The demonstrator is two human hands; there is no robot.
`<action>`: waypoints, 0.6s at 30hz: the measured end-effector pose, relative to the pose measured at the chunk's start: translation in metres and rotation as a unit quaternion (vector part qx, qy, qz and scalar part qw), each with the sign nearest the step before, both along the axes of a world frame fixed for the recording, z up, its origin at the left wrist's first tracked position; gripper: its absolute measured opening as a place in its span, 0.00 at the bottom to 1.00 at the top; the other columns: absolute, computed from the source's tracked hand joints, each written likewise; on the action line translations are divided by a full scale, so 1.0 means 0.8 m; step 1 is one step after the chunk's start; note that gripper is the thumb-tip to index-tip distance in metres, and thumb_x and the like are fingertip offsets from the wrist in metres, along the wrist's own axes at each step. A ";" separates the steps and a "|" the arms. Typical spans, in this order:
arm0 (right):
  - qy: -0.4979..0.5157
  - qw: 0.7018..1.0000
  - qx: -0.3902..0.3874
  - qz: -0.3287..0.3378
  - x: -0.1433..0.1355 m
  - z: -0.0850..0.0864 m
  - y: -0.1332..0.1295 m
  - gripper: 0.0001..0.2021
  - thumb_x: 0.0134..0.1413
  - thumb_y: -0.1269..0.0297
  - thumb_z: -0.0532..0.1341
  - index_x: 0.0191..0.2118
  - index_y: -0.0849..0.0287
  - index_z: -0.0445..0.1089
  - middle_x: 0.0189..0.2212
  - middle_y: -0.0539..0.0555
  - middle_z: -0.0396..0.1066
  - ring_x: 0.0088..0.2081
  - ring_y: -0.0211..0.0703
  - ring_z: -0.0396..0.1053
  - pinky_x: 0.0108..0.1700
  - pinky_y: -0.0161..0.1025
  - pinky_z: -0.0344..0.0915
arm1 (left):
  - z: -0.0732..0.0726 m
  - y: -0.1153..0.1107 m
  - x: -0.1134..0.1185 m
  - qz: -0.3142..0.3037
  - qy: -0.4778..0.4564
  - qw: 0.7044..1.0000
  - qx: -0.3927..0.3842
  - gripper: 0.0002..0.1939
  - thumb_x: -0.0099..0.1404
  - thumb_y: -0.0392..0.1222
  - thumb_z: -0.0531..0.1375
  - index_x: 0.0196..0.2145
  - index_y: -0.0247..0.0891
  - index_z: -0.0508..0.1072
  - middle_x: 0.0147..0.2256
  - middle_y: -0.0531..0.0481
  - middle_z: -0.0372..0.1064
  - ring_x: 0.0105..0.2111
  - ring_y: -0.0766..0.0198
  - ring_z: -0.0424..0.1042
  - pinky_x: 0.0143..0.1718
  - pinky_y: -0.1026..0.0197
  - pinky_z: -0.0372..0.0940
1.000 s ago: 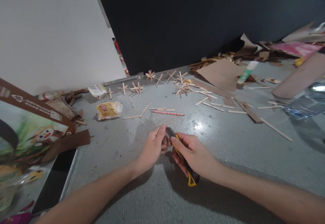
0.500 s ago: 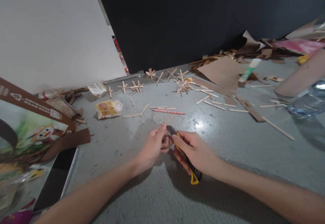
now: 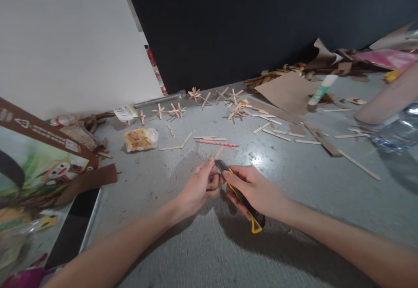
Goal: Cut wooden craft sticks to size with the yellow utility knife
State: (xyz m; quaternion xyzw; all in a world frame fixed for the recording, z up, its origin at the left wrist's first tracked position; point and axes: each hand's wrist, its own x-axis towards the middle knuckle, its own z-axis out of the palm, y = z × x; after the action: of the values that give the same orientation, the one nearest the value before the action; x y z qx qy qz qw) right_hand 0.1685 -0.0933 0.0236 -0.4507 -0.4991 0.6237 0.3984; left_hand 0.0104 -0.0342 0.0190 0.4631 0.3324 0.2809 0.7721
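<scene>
Between the thumb and fingers of my left hand [image 3: 201,184] is a wooden craft stick [image 3: 218,153], its tip pointing away from me. My right hand [image 3: 253,188] is wrapped round a black and yellow utility knife [image 3: 243,198]. The knife's front end meets the stick right by my left fingertips; the blade itself is too small to make out. Just beyond the hands lie a red and white striped pencil [image 3: 217,143] and a few loose craft sticks [image 3: 187,140]. Farther back stand several star-shaped pieces made of crossed sticks [image 3: 176,111].
A wrapped snack [image 3: 141,140] and a phone [image 3: 73,227] lie to the left, near a printed bag [image 3: 45,148]. On the right are brown card [image 3: 285,96], a glue stick [image 3: 322,90], a cardboard tube [image 3: 388,96] and a plastic bottle [image 3: 398,129]. A black panel [image 3: 261,22] rises behind.
The knife's handle end has swung slightly right and up with my right hand. The stick's tip shows more clearly beyond my left fingers, which keep their hold.
</scene>
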 end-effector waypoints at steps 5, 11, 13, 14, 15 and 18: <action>-0.004 1.000 -0.010 0.005 0.002 0.001 0.001 0.18 0.68 0.47 0.56 0.31 0.54 0.60 0.17 0.42 0.65 0.10 0.31 0.59 0.12 0.29 0.57 | -0.001 -0.001 -0.002 0.003 0.002 1.000 -0.005 0.34 0.62 0.72 0.62 0.23 0.43 0.52 0.16 0.65 0.41 0.17 0.75 0.37 0.19 0.67 0.39; 0.010 0.999 -0.043 0.015 0.005 0.006 0.004 0.18 0.64 0.44 0.58 0.31 0.53 0.61 0.18 0.43 0.65 0.11 0.32 0.59 0.13 0.31 0.59 | 0.001 -0.001 -0.001 0.010 0.004 1.000 -0.022 0.34 0.60 0.71 0.65 0.22 0.43 0.53 0.15 0.64 0.42 0.16 0.75 0.39 0.19 0.66 0.39; 0.022 0.998 -0.059 0.017 0.005 0.008 0.005 0.18 0.62 0.44 0.60 0.32 0.53 0.61 0.17 0.42 0.65 0.11 0.32 0.58 0.13 0.31 0.60 | 0.001 -0.001 -0.001 0.011 0.005 1.000 -0.024 0.34 0.60 0.71 0.65 0.22 0.42 0.54 0.15 0.64 0.43 0.16 0.75 0.39 0.19 0.67 0.39; 0.028 0.997 -0.066 0.017 0.005 0.009 0.005 0.18 0.61 0.44 0.60 0.32 0.53 0.61 0.17 0.42 0.64 0.12 0.32 0.57 0.13 0.31 0.60 | 0.000 -0.001 -0.002 0.010 0.006 1.000 -0.025 0.34 0.61 0.71 0.64 0.22 0.42 0.54 0.16 0.64 0.43 0.16 0.75 0.39 0.19 0.67 0.39; 0.035 0.997 -0.072 0.018 0.005 0.010 0.005 0.18 0.61 0.44 0.60 0.32 0.53 0.61 0.17 0.42 0.64 0.12 0.32 0.57 0.13 0.31 0.60 | 0.000 -0.001 -0.002 0.007 0.006 1.000 -0.025 0.34 0.62 0.71 0.64 0.22 0.42 0.54 0.16 0.64 0.43 0.16 0.75 0.39 0.19 0.67 0.40; 0.063 0.994 -0.092 0.018 0.006 0.010 0.005 0.17 0.61 0.45 0.61 0.33 0.53 0.62 0.17 0.42 0.64 0.12 0.31 0.55 0.13 0.31 0.60 | -0.001 0.000 -0.003 -0.001 0.009 1.000 -0.024 0.33 0.65 0.70 0.62 0.22 0.41 0.57 0.16 0.63 0.43 0.16 0.76 0.38 0.19 0.66 0.39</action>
State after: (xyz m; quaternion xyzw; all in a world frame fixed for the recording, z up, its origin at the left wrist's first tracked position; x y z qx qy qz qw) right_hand 0.1736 -0.0894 0.0317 -0.4359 -0.4217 0.7011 0.3750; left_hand 0.0081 -0.0345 0.0181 0.4473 0.3451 0.2677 0.7804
